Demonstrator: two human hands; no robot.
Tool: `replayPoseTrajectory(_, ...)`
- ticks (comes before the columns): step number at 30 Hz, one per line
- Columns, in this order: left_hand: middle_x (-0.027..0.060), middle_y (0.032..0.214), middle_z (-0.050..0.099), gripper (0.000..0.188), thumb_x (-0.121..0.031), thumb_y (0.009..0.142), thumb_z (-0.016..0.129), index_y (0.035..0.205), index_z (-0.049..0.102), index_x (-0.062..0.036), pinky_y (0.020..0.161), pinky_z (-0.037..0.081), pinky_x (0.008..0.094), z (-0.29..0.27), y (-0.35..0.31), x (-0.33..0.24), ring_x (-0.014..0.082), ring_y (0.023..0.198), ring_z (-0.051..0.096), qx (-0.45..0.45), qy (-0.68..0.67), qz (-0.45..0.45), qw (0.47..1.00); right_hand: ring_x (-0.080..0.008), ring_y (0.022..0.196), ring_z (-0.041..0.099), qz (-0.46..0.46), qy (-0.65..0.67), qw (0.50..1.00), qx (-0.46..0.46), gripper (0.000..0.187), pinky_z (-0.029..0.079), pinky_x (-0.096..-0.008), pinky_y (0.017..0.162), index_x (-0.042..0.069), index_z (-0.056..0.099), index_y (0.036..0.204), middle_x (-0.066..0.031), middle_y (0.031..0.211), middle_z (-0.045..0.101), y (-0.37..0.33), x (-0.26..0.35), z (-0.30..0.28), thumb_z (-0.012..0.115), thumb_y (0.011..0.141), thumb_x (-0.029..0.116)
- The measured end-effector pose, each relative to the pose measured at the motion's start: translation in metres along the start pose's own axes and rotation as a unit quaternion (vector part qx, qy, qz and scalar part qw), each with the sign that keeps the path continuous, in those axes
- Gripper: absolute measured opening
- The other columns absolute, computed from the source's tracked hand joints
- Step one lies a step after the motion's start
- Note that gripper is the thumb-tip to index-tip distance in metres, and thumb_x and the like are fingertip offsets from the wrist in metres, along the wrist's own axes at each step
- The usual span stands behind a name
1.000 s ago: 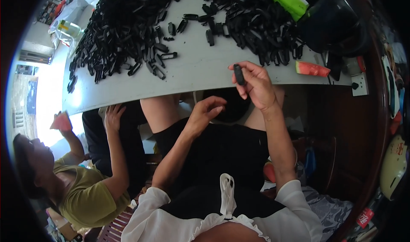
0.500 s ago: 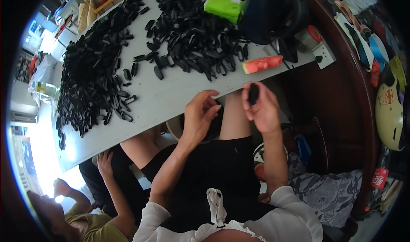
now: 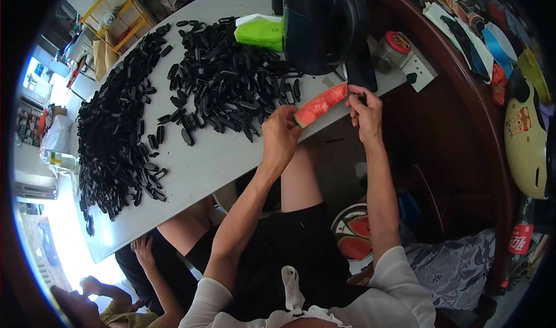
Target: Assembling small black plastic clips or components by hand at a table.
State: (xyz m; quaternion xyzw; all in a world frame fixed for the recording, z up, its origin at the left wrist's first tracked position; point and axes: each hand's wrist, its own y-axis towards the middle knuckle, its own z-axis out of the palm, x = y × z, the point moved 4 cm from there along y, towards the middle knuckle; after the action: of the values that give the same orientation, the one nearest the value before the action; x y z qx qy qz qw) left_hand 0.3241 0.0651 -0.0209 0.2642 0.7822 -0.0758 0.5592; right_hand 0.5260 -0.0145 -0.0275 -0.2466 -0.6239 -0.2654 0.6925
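A slice of watermelon point(image 3: 321, 106), red with a thin green rind, slants over the front edge of the white table. My left hand point(image 3: 280, 132) is closed on its left end, fingers and thumb pinching it. At the slice's other end is my right hand point(image 3: 367, 115), its fingers curled and a fingertip touching or nearly touching the tip. A small black plastic part point(image 3: 362, 99) shows between those fingers, mostly hidden by them. The nearer pile of similar black parts point(image 3: 226, 90) lies left of my left hand.
A second, larger heap of black parts point(image 3: 110, 137) covers the table's left side. Behind the slice stand a dark kettle point(image 3: 315, 29), a green tissue pack point(image 3: 259, 33) and a red-lidded jar point(image 3: 392, 53). Below, a bowl point(image 3: 336, 219) holds watermelon pieces. A person point(image 3: 116, 305) sits at my left.
Both hands have moved up to the watermelon slice. My left hand has taken hold of it, and it is tilted more steeply. The black part stays in my right hand. The view has shifted.
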Motion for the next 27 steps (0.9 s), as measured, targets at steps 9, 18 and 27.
replayPoseTrajectory(9,0.0103,0.094,0.062,0.039,0.015,0.068,0.062,0.105,0.056,0.0042,0.073,0.053,0.0259,0.006,-0.006,-0.003,0.0152,0.083,0.065,-0.028,-0.047,-0.013,0.998,-0.0049,0.055,0.05,0.002,0.053,0.999,0.005,0.011,0.036,-0.0167,0.04,0.003,0.063,0.094,-0.0049,0.079,0.062,0.012,-0.01,-0.005,0.057,0.089,0.01)
replayPoseTrajectory(18,0.0097,0.102,0.059,0.042,0.014,0.074,0.062,0.113,0.052,0.0018,0.076,0.051,0.0264,0.008,-0.015,-0.005,0.0156,0.086,0.062,-0.043,-0.082,0.008,0.996,-0.0081,0.054,0.053,0.016,0.102,0.994,0.02,0.009,0.041,-0.0194,0.04,0.002,0.06,0.088,-0.0044,0.075,0.06,0.017,-0.012,-0.004,0.058,0.088,0.011)
replayPoseTrajectory(27,0.019,0.122,0.053,0.047,0.009,0.076,0.068,0.118,0.046,0.0026,0.092,0.048,0.0329,-0.033,-0.044,-0.043,0.0224,0.109,0.056,-0.011,-0.201,0.124,0.972,-0.0096,0.056,0.053,-0.072,0.22,0.97,0.07,0.017,0.043,-0.0214,0.043,-0.006,0.057,0.103,-0.0068,0.078,0.058,-0.037,0.036,0.001,0.054,0.088,0.001)
